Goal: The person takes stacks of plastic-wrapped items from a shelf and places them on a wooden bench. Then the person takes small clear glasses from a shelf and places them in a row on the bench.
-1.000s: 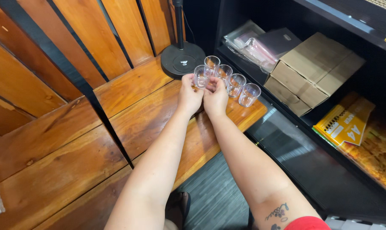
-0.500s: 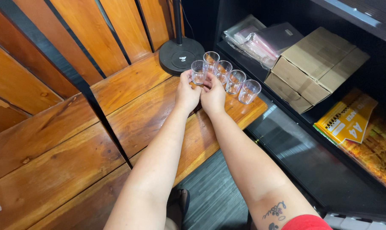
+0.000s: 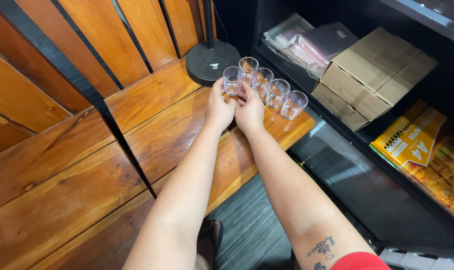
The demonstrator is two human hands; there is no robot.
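Five clear empty glasses (image 3: 263,88) stand on wood; left hand (image 3: 219,106) and right hand (image 3: 250,111) grip the nearest glass (image 3: 232,80).

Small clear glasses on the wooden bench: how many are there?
5. One small glass sits at the fingertips of both hands; four glasses stand in a row beside it. None seems hidden.

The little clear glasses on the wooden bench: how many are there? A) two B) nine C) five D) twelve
C: five small clear glasses stand close together on the wooden bench, four in a row and one more in front by the left hand; the right hand reaches in beside it.
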